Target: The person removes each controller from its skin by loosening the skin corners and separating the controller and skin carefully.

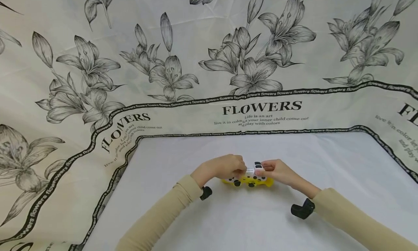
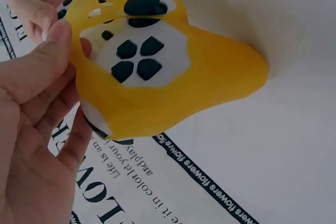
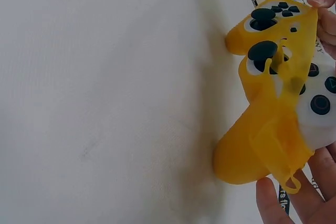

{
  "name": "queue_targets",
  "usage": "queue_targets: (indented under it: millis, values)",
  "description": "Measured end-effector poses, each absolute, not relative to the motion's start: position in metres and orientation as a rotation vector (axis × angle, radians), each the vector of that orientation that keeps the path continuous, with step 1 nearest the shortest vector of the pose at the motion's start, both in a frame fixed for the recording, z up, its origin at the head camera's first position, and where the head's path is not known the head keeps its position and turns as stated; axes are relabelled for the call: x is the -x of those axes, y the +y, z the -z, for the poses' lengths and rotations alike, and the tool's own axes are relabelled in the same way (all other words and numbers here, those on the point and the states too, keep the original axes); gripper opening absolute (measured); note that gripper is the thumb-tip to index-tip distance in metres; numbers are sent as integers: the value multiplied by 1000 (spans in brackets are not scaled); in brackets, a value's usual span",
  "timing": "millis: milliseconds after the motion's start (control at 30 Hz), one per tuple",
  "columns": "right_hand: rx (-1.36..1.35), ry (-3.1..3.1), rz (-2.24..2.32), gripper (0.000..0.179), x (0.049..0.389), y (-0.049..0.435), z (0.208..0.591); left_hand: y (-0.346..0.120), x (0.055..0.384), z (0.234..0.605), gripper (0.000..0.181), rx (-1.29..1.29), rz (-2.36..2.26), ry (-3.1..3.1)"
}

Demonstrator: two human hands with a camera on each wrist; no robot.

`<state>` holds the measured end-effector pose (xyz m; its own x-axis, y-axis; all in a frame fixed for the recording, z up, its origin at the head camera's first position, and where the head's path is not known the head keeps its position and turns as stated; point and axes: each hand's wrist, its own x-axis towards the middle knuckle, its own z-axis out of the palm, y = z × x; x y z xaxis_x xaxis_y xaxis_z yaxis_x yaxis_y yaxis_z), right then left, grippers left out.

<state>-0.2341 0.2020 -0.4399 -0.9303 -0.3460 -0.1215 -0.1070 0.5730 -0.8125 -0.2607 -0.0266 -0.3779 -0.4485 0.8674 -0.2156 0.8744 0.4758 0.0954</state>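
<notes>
A white game controller (image 3: pixel 320 121) with dark buttons sits partly in a yellow silicone cover (image 3: pixel 244 145). Over the D-pad side the cover (image 2: pixel 220 72) fits around the handle and both thumbsticks. On the button side it is peeled off, bunched and folded, baring the white shell. My left hand (image 1: pixel 225 165) grips the upper edge on the D-pad side, thumb on the face and fingers behind. At the opposite end, my right hand (image 1: pixel 277 170) holds the controller between thumb and fingers. Its fingers (image 3: pixel 270 203) show close to the loose yellow flap in the right wrist view.
A white cloth-covered table (image 1: pixel 228 214) lies under the hands. Behind it hangs a curtain (image 1: pixel 183 120) with printed lilies and black lettering. Black wrist-worn devices (image 1: pixel 303 209) stick out below both beige sleeves (image 1: pixel 163 211).
</notes>
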Motion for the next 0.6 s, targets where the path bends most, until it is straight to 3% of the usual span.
queue_targets:
  millis: [167,400,600]
  values:
    - [489,2540,1322,58,234,203,442,-18,261,372,13,-1341,143,2453]
    - [519,2471,1313,60,237,206,439,-2,256,360,18,-1270,448,2469]
    - [571,2441,1292,59,238,209,438,0,254,353,37,-1264,640,2429]
